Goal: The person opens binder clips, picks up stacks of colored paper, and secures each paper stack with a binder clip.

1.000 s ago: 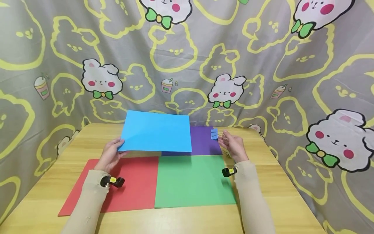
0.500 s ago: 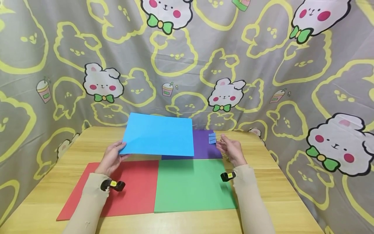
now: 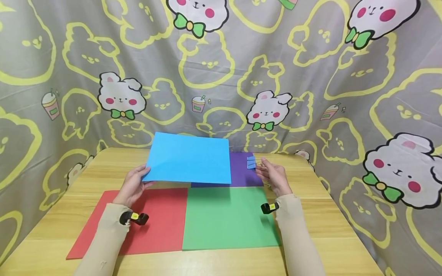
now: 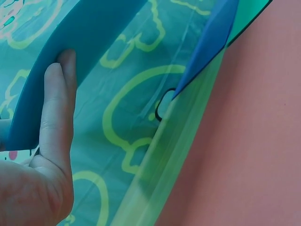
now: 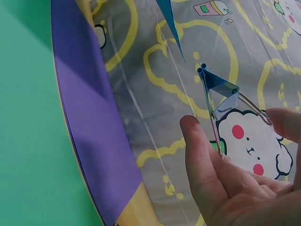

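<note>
Pinching blue clip (image 5: pixel 220 92) w/ R hand (image 5: pixel 235 179) | wire handles only in wrist view

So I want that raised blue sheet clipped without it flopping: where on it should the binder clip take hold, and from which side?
Probably the blue sheet's right short edge, coming in from the right. The left hand already grips its left edge, so the right edge hangs free, facing the binder clip that the right hand holds by its wire handles just beside it.

Both arms wore long beige sleeves (image 3: pixel 103 237) reaching the wrists. Each wrist carried a small black camera with a yellow mark, the left camera (image 3: pixel 134 217) and the right camera (image 3: pixel 269 207), strapped underneath.
</note>
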Tool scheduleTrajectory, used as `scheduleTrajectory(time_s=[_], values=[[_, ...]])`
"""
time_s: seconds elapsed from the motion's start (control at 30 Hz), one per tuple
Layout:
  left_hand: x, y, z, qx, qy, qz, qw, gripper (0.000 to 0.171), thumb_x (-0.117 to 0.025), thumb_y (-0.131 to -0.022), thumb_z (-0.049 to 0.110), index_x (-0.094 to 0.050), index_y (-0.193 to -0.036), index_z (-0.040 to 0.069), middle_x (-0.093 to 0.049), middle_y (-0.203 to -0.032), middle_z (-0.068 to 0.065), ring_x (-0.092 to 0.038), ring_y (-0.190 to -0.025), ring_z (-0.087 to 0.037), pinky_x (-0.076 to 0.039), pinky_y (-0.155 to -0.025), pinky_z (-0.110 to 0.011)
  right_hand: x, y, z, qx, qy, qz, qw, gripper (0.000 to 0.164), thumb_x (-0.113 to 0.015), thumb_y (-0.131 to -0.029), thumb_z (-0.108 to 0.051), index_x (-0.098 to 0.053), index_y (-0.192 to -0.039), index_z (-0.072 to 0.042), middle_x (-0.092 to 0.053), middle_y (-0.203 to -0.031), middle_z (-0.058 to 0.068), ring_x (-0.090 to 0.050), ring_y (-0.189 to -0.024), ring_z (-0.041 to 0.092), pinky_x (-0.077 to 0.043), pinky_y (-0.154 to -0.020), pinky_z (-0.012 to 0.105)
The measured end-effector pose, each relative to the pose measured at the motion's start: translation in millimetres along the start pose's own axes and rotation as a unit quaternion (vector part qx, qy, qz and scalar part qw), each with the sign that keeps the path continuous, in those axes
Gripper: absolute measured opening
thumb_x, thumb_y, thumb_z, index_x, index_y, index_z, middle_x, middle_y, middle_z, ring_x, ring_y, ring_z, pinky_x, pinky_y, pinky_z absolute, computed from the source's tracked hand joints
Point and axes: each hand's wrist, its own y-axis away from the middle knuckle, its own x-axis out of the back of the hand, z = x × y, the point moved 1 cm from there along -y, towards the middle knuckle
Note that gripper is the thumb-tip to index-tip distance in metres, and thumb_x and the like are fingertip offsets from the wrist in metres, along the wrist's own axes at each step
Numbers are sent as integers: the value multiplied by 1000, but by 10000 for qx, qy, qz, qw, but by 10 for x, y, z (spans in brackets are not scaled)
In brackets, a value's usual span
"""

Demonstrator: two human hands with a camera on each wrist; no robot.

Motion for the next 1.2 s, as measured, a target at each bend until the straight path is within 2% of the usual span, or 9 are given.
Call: scheduleTrajectory(time_s=[0.2, 0.4, 0.63, 0.83, 0.97, 1.2], values=[[-32, 11, 13, -54, -19, -38, 10000, 69, -39, -113, 26, -3, -164, -4, -31, -154, -15, -64, -102, 5, -60, -92, -26, -19, -4, 2, 8, -41, -23, 10000, 55, -63, -103, -42, -56, -130, 5, -80, -106, 6, -78, -92, 11, -61, -92, 26], [-62, 24, 15, -26, -73, -16, 10000, 66, -40, -113, 25, -8, -163, -5, -36, -149, -12, -65, -102, 4, -60, -97, -31, -37, -6, 24, 8, -201, -1, 9998, 61, -63, -103, -41, -53, -137, 9, -79, -98, 3, -78, -92, 12, -60, -91, 24], [-91, 30, 21, -1, -107, -28, 9999, 66, -40, -113, 25, -9, -163, -4, -29, -156, -17, -63, -103, 3, -60, -97, -32, -49, -19, 38, 65, -344, 93, 9993, 66, -63, -103, -38, -48, -142, 13, -79, -106, 11, -77, -90, 9, -60, -91, 22], [-115, 30, 27, -56, -72, -76, 9999, 65, -40, -113, 25, -10, -162, -5, -40, -144, -9, -64, -103, 3, -60, -94, -28, -62, -20, 30, 81, -532, 145, 9984, 63, -63, -103, -36, -50, -141, 13, -79, -106, 12, -78, -89, 9, -59, -91, 21], [-133, 30, 27, -102, -4, -120, 9999, 65, -40, -113, 25, -10, -162, -6, -43, -139, -5, -65, -103, 3, -61, -92, -27, -73, -25, 32, 126, -605, 150, 9980, 62, -62, -104, -34, -49, -141, 15, -78, -109, 16, -78, -87, 10, -60, -89, 21], [-150, 32, 26, -57, -60, -131, 9999, 65, -40, -113, 25, -11, -163, -5, -44, -138, -4, -65, -103, 1, -60, -97, -30, -94, -38, 43, 212, -711, 49, 9972, 56, -59, -106, -26, -47, -140, 18, -78, -92, 7, -77, -85, 9, -61, -88, 21]])
